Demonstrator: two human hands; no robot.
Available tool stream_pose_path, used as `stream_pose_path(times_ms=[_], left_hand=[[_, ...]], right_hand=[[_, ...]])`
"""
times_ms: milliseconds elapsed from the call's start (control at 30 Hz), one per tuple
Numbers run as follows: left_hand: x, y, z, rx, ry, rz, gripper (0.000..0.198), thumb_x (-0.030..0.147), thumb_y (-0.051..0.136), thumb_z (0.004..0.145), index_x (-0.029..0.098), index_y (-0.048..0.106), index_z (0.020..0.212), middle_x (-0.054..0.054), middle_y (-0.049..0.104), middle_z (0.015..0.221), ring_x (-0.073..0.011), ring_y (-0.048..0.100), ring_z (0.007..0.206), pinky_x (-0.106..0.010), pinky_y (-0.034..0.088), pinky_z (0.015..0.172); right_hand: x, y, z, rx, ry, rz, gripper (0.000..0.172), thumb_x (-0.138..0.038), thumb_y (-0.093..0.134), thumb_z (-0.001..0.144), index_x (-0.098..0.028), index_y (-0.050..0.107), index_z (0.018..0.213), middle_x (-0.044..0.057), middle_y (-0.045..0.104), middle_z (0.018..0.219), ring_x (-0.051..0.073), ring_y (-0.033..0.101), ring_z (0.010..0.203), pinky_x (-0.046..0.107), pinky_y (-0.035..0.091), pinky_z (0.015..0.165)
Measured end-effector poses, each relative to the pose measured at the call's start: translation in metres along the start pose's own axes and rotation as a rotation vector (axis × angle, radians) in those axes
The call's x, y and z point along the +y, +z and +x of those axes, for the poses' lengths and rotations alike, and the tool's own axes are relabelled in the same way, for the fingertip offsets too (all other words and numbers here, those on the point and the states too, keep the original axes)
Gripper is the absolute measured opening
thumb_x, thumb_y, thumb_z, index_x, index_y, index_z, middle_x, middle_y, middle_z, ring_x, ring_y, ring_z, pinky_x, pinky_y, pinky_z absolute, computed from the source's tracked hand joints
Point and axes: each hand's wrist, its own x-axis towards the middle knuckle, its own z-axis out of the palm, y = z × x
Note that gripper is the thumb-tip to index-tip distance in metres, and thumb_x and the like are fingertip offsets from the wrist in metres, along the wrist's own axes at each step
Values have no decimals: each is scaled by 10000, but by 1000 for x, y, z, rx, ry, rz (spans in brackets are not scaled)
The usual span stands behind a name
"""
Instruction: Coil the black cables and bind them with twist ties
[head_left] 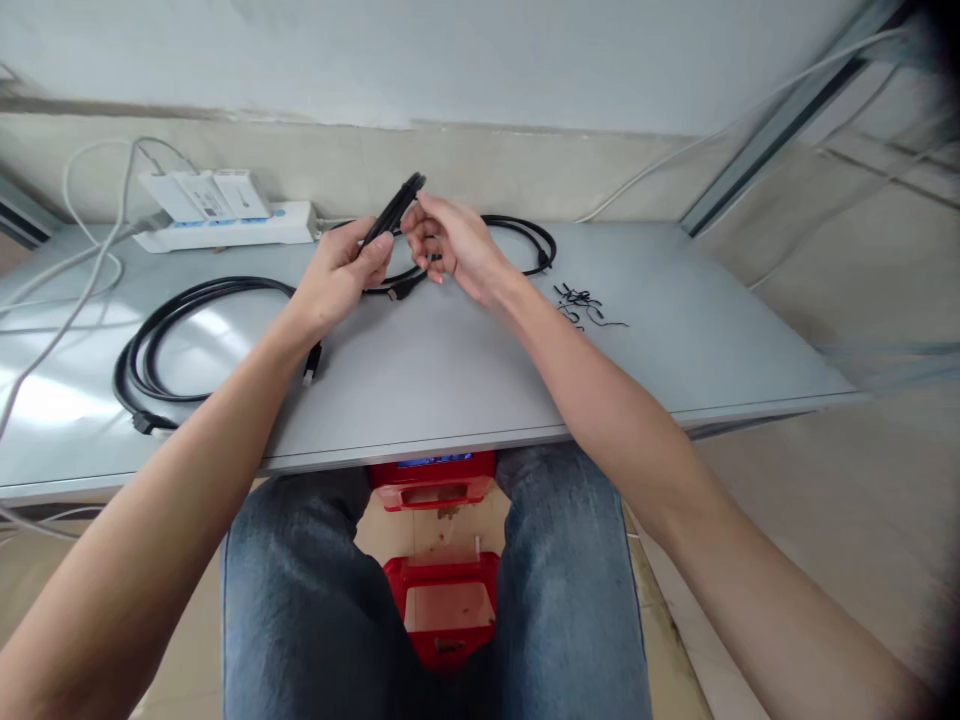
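A bundled black cable (392, 212), folded into a narrow bunch, is tilted up in my left hand (341, 265), whose thumb and fingers are closed around its lower part. My right hand (461, 245) is at the bunch's upper end, thumb and fingertips drawn together beside it. Whatever is between those fingertips is too small to make out. On the table behind both hands lies a second black cable (525, 225), loosely coiled and partly hidden by them. Another coiled black cable (146, 350) rests left of my left forearm, with a plug (311, 365) showing at one end.
Several thin black ties (581, 303) lie in a small pile on the grey table (720, 330). A white power strip (232, 232) with adapters stands at the back left by the wall. White cords (112, 240) cross the left side. Red stools (442, 600) are below.
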Motion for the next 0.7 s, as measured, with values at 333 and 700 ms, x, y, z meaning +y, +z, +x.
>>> stream_pose_path(times_ms=[333, 700], left_hand=[[14, 4, -3, -44, 23, 7, 645, 808, 786, 1050, 255, 543, 820, 15, 418, 677, -153, 412, 576, -333, 348, 525], [18, 5, -5, -58, -1, 82, 659, 803, 754, 1064, 252, 500, 807, 33, 396, 683, -128, 316, 589, -308, 279, 537]], right_hand=[[-4, -11, 4, -29, 206, 376, 423, -487, 763, 1189, -260, 522, 925, -100, 416, 667, 100, 407, 571, 177, 270, 439], [10, -30, 18, -20, -67, 3, 275, -337, 830, 1134, -222, 668, 943, -41, 595, 758, 97, 547, 675, 161, 409, 510]])
